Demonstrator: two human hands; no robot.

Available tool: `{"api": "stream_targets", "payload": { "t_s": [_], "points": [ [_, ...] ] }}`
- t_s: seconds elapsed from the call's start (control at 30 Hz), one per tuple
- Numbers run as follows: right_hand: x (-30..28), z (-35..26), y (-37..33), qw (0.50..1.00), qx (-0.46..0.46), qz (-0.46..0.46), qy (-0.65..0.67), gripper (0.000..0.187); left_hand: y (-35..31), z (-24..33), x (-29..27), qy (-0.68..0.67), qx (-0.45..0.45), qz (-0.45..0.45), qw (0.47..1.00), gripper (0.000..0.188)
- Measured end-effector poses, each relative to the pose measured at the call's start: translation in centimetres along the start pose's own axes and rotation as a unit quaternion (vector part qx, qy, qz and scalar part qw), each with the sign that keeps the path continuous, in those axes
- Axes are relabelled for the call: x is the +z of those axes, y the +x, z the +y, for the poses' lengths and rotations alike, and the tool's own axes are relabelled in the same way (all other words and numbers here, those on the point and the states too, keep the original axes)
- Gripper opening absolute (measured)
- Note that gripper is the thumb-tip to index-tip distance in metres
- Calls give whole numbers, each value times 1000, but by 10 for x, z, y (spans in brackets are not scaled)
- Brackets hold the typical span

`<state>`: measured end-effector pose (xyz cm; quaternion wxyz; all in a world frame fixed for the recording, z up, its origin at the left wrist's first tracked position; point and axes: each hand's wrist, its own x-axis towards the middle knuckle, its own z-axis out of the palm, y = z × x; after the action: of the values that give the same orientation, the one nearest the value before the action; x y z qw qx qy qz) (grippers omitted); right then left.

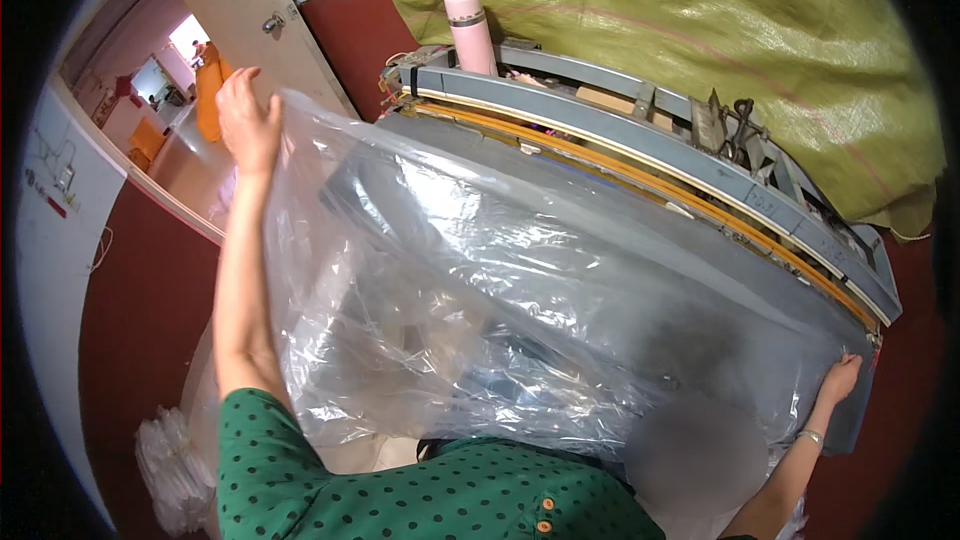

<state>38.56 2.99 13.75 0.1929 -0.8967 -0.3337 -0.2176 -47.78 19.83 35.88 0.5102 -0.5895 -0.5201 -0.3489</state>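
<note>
A wide sheet of clear plastic film (pixel 470 240) spreads between my two hands over a grey worktop, creased and shiny with reflections. At the upper left, my left hand (pixel 250 120) is raised at the film's far left corner, its fingers bent and its thumb along the film's edge. The exact grip there is partly hard to make out. My right hand (pixel 843 377) pinches the film's right edge, at the right end of the worktop. Near my body the film hangs in loose folds.
Behind the film runs a long grey metal frame (pixel 620 130) with an orange strip (pixel 640 177). On it stand a pink bottle (pixel 470 32) and dark scissors (pixel 738 130). A yellow-green tarp (pixel 660 20) hangs behind. Bundled clear plastic (pixel 172 465) lies lower left, near an open door (pixel 260 20).
</note>
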Motion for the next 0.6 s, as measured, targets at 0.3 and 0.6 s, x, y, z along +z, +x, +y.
{"api": "stream_targets", "payload": {
  "t_s": [0.3,0.6],
  "points": [
    [6,88,11,999,0,20,-34,14,-158,108,62,-319,-18,-499,805,53],
    [4,111,7,999,-23,27,32,15,-121,133,64,-236,64,-427,871,42]
  ]
}}
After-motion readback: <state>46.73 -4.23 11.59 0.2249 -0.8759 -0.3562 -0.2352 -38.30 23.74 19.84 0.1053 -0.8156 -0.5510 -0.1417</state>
